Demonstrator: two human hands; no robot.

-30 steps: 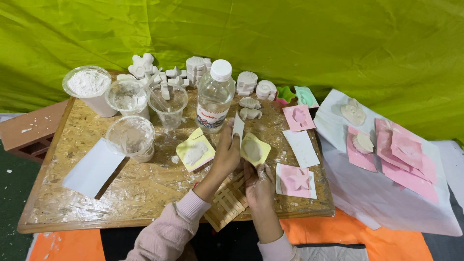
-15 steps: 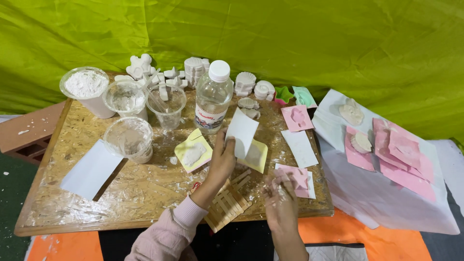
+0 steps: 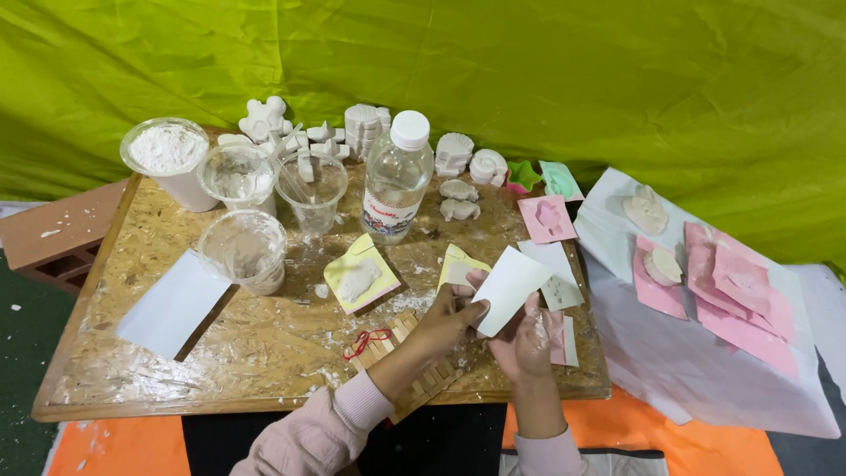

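My right hand (image 3: 522, 339) has come up to join my left hand (image 3: 454, 319), both pinching the white card (image 3: 509, 288) just right of the yellow mould (image 3: 459, 265); I'd grip edges only.

You wear pale pink long sleeves with ribbed cuffs. Your left hand (image 3: 449, 322) and right hand (image 3: 522, 339) are bare, ringless.

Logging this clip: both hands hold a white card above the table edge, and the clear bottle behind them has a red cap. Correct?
Not quite. The head view shows the bottle has a white cap, not red. The left hand and right hand do hold the white card.
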